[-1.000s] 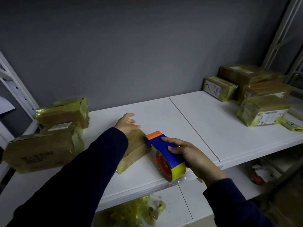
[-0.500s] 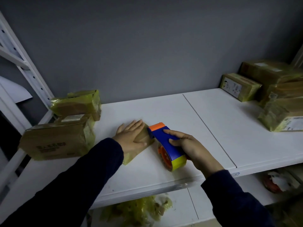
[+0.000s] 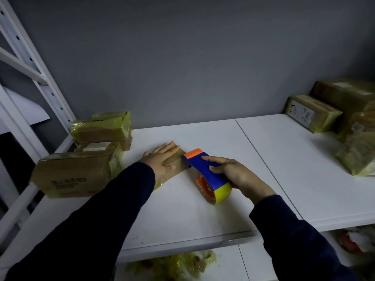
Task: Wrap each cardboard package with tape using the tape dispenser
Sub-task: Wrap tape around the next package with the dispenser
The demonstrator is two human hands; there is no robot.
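Observation:
A small flat cardboard package [image 3: 176,164] lies on the white shelf [image 3: 203,216] near its middle. My left hand [image 3: 160,158] rests flat on top of it, fingers straight. My right hand [image 3: 233,175] grips the blue tape dispenser [image 3: 207,175], which has an orange tip and a yellow tape roll. The orange tip touches the package's right edge. My left arm hides much of the package's near end.
Two taped cardboard packages are stacked at the left [image 3: 79,171] [image 3: 103,130]. Several taped packages [image 3: 312,114] are piled at the right end. A white shelf upright [image 3: 36,63] stands at far left. Crumpled tape scraps [image 3: 174,264] lie on the shelf below.
My left hand went from gripping the package's far end to lying flat on top. The dispenser stays against the package's right edge. The view has swung left.

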